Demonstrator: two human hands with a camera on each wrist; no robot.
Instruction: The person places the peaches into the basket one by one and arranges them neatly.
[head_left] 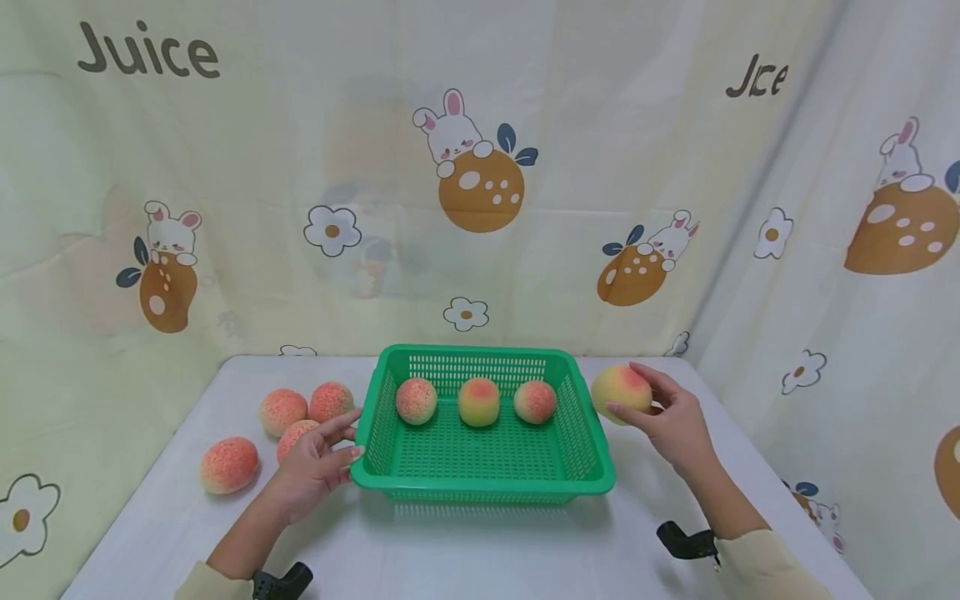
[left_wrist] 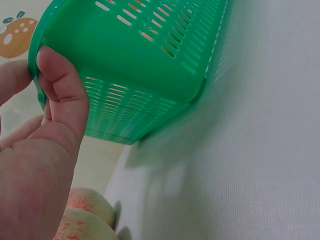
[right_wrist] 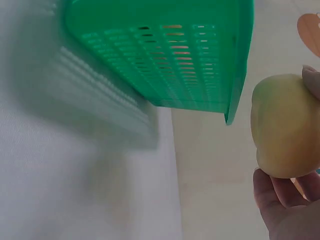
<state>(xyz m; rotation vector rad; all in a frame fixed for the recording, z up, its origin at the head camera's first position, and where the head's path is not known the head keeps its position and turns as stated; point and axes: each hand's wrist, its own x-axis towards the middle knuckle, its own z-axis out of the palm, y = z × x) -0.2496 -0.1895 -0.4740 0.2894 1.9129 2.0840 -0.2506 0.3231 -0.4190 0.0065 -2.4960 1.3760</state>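
Observation:
A green plastic basket (head_left: 480, 485) with slotted walls stands mid-table, holding a row of three peaches: a speckled one (head_left: 416, 401) at left, a yellow-pink one (head_left: 478, 402) in the middle and a pinkish one (head_left: 535, 402) at right. My left hand (head_left: 311, 471) grips the basket's left rim, its thumb and fingers pinching the edge in the left wrist view. Just outside the right rim, my right hand (head_left: 675, 421) holds a yellow peach (right_wrist: 285, 125) with a red blush, raised above the table, between thumb and fingers.
Left of the basket lie several red-speckled peaches, one (head_left: 228, 465) apart at the front and others (head_left: 282, 412) clustered behind my left hand. The white table (head_left: 495, 550) ends at a printed curtain (head_left: 315, 150) behind. Another curtain (head_left: 847, 333) hangs along the right side.

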